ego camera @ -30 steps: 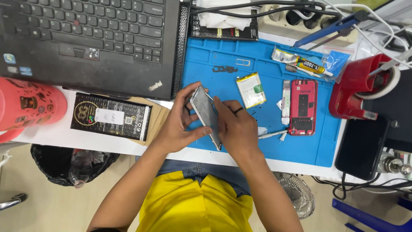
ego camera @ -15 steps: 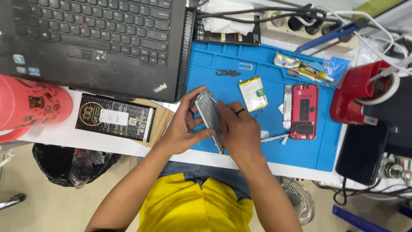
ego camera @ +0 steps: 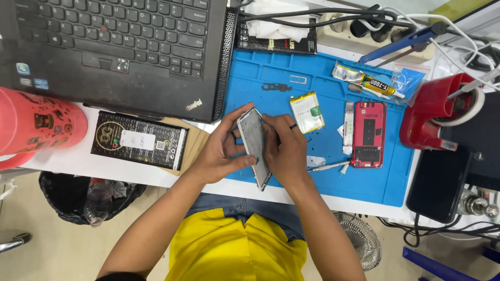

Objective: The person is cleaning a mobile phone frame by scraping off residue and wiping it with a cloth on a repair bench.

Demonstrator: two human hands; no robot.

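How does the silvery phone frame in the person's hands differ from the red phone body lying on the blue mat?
The silvery phone frame is held off the table between the left hand and right hand; the red phone body lies untouched on the blue mat. The frame is tilted, turned partly edge-on; the red body lies flat, its open inside up. The frame is pale metal; the body is red. Both are opened phone parts of similar shape.

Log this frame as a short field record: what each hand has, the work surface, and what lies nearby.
left hand: grips the left edge of a phone frame, held tilted over the mat
right hand: on the frame's right side, ring on one finger
surface: blue repair mat on a white table
on mat: battery, red phone body, glue tube
left of mat: black laptop, black box, red container
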